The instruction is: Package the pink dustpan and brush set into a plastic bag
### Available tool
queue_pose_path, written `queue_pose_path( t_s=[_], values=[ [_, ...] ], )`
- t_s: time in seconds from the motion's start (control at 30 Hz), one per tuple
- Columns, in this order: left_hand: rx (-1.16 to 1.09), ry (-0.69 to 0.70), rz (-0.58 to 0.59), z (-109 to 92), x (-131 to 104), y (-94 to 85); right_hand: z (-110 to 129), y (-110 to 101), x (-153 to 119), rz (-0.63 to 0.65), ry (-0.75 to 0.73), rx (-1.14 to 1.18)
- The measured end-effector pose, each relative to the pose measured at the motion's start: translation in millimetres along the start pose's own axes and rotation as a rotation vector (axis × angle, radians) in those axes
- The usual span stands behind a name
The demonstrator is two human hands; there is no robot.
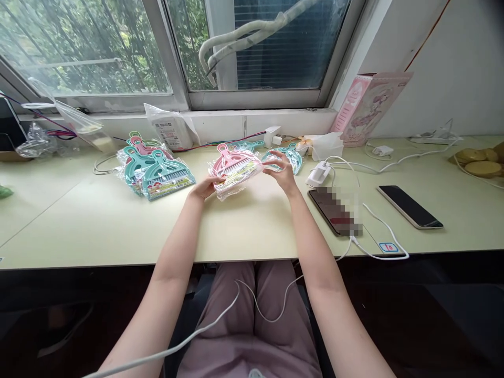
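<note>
A pink mini dustpan and brush set (pixel 235 167) in clear plastic wrap is held above the table (pixel 244 231), between both hands. My left hand (pixel 205 188) grips its lower left corner, thumb on top. At its right end, my right hand (pixel 281 170) has its fingers curled against the wrap. Just behind the right hand lies a wrapped teal dustpan set (pixel 290 156), and another teal piece (pixel 250 145) shows behind the pink one. To the left rests a pile of wrapped teal dustpan sets (pixel 167 176), with a pink one (pixel 137 142) at its back.
Two phones (pixel 333 210) (pixel 409 206) and a white charger (pixel 318 173) with cables sit on the right. A pink box (pixel 370 107) stands against the wall. Behind the pile is a white bagged packet (pixel 169 128). A white cable (pixel 205 331) crosses my lap.
</note>
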State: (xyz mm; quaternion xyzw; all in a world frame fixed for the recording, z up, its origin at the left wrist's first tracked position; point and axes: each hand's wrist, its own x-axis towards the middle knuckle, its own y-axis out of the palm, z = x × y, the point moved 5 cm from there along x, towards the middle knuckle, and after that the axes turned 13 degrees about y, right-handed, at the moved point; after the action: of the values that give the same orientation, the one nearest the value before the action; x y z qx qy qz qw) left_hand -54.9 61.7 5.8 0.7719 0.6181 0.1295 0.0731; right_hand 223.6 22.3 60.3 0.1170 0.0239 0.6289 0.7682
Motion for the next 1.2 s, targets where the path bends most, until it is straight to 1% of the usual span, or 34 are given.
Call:
queue_pose_path(
  t_s=[0.03, 0.1, 0.17, 0.27, 0.43, 0.53, 0.6, 0.7, 0.77, 0.87, 0.93, 1.0, 1.1, 1.2],
  values=[
    [0.0, -0.003, 0.009, 2, 1, -0.4, -1, 1, 0, 0.036, -0.001, 0.002],
    [-0.004, -0.008, 0.033, 6, 3, 0.6, -1, 6, 0, 0.112, -0.052, -0.042],
    [0.006, -0.039, 0.073, 10, 4, 5.1, -1, 8, -1, 0.112, -0.085, -0.056],
    [0.035, -0.073, 0.125, 14, 4, 15.2, -2, 7, -1, 0.053, -0.095, -0.041],
    [0.081, -0.011, 0.228, 7, 1, 34.4, -4, 0, -2, -0.108, -0.11, -0.04],
    [0.115, 0.031, 0.253, 2, -1, 41.6, -7, -3, -4, -0.191, -0.067, -0.027],
    [0.132, 0.052, 0.257, -1, -1, 44.2, -11, -2, -4, -0.193, -0.031, 0.015],
    [0.18, 0.083, 0.276, -5, -1, 45.9, -22, -3, 1, -0.162, 0.055, 0.163],
    [0.209, 0.094, 0.279, -5, -2, 45.5, -33, -6, 7, -0.123, 0.13, 0.219],
    [0.222, 0.062, 0.271, -4, -4, 46.1, -51, -9, 19, -0.025, 0.255, 0.153],
    [0.219, 0.06, 0.269, -6, -6, 50.2, -57, -13, 26, -0.029, 0.265, 0.131],
    [0.206, 0.114, 0.28, -12, -9, 58.6, -57, -19, 31, -0.075, 0.226, 0.14],
    [0.168, 0.228, 0.308, -20, -15, 76.8, -56, -33, 37, -0.196, 0.166, 0.17],
    [0.204, 0.273, 0.35, -15, -18, 96.5, -58, -48, 42, -0.319, 0.135, 0.17]
  ],
)
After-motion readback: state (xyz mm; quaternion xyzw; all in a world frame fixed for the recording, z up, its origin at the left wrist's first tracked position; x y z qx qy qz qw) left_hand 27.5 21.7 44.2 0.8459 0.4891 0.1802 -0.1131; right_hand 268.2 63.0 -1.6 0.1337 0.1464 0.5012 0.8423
